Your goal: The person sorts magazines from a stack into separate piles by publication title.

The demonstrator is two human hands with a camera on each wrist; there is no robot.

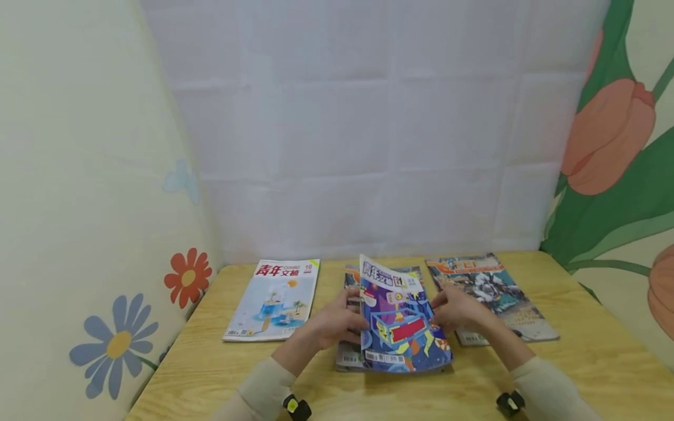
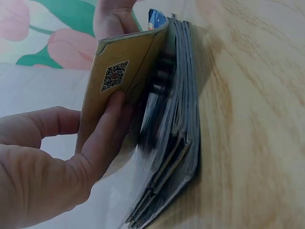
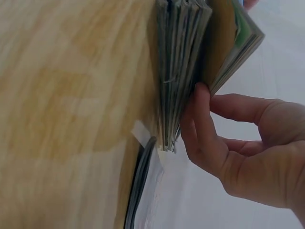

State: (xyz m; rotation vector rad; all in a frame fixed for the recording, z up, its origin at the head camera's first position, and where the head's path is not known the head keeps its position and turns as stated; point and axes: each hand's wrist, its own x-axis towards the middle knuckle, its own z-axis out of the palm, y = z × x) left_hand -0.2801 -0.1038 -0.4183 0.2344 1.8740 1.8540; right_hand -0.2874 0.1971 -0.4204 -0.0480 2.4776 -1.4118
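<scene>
A purple-blue magazine is lifted at a tilt above a stack of magazines. My left hand pinches its left edge, thumb on the cover side and fingers behind its tan back cover, which bears a QR code. At the opposite edge my right hand pinches it too, with fingers between it and the stack. In both wrist views a gap parts the raised magazine from the stack's layered page edges. The stack's top cover is mostly hidden in the head view.
A light-blue magazine lies flat on the wooden table at the left. To the right, a magazine with a dark picture cover lies close to the stack. A white cloth hangs behind the table, between painted walls.
</scene>
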